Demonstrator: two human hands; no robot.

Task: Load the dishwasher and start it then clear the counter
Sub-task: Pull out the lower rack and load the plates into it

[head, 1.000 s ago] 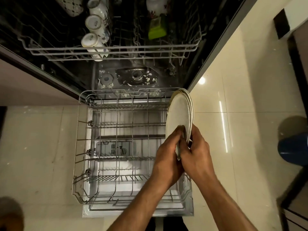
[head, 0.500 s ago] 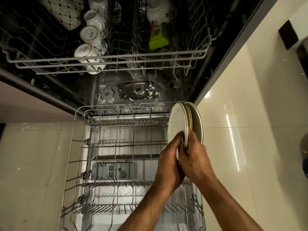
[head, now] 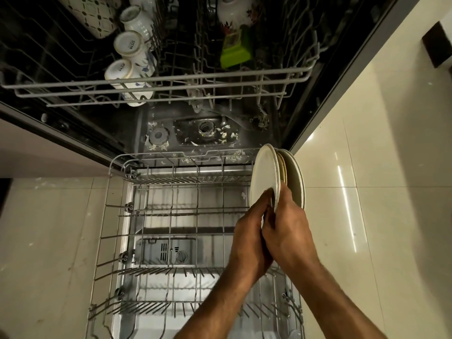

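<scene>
A stack of pale round plates [head: 265, 172] stands on edge over the right side of the pulled-out lower rack [head: 117, 209]. My left hand [head: 249, 238] grips the near plate's lower rim, fingers on its face. My right hand [head: 288, 231] holds the plates from the right side; its fingers are hidden behind them. The rearmost plate [head: 297, 179] leans a little apart from the others. The lower rack holds nothing else that I can see.
The upper rack [head: 156, 89] carries three white cups [head: 129, 45], a patterned dish [head: 95, 15], a floral pot [head: 234, 11] and a green container [head: 236, 51]. Food scraps lie around the tub's filter [head: 206, 130]. Glossy floor tiles [head: 367, 216] flank the open door.
The view has drawn closer to the dishwasher. The plates stay upright at the rack's right side, and the rearmost one has fanned slightly away from the stack.
</scene>
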